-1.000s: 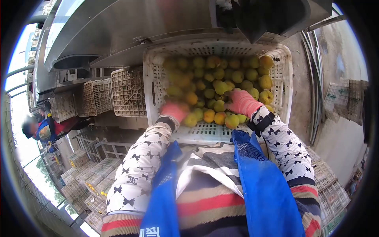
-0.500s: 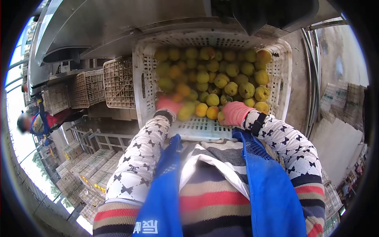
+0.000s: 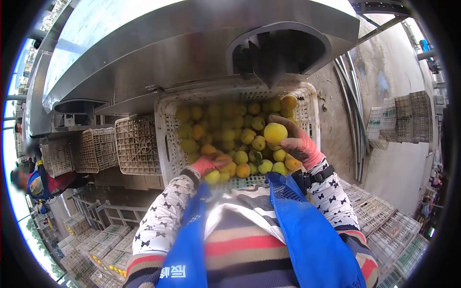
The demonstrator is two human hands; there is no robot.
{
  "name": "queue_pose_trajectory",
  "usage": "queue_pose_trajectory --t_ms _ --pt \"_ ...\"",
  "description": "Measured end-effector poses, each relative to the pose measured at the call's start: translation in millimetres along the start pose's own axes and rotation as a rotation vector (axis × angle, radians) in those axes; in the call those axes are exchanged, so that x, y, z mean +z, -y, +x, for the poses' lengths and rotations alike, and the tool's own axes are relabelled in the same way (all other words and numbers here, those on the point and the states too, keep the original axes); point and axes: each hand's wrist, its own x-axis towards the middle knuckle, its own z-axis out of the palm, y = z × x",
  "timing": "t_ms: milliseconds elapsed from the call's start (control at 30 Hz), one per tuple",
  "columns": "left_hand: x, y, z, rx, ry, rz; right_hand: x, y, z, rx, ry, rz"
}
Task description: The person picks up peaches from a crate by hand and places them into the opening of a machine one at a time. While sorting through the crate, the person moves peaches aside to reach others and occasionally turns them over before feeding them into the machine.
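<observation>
A white plastic crate (image 3: pixel 164 144) holds many yellow-green and orange-tinged peaches (image 3: pixel 259 142). At its right side my right hand (image 3: pixel 301 144), in a pinkish-red glove with dirty fingers, is raised above the fruit. Its thumb and fingers are closed around a yellow peach (image 3: pixel 275 133). My left hand (image 3: pixel 204 164), gloved the same way, is low among the peaches at the front left. Its fingers curl against an orange-tinged peach (image 3: pixel 223 159) and seem to grip it; part of them is hidden.
Beyond the crate stands a metal machine (image 3: pixel 192 57) with a dark chute opening (image 3: pixel 281 50). More crates (image 3: pixel 138 145) line up on the left, and stacked crates (image 3: pixel 403 117) stand at right. A person (image 3: pixel 41 180) works at far left. Metal bars (image 3: pixel 354 115) lie on the floor.
My right hand has risen from the crate's front with a peach in it. My left hand stays low at the front left. The view has tilted up, showing more of the machine.
</observation>
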Motion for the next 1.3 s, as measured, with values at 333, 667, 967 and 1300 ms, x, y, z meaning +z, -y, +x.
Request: queue_pose_trajectory --t_ms 333,667,967,1300 --pt "-43 -69 -31 0.226 0.567 -1.507 68 90 65 -0.59 -0.646 -1.325" --pt "-87 -115 -74 0.353 0.132 -1.129 64 91 157 -0.618 -1.138 -1.408" --pt "-111 -139 -94 0.698 0.234 -0.517 173 9 30 -0.641 -0.318 -1.349" --pt "-117 -139 -98 0.242 0.567 -1.188 135 38 30 -0.592 -0.786 -1.028"
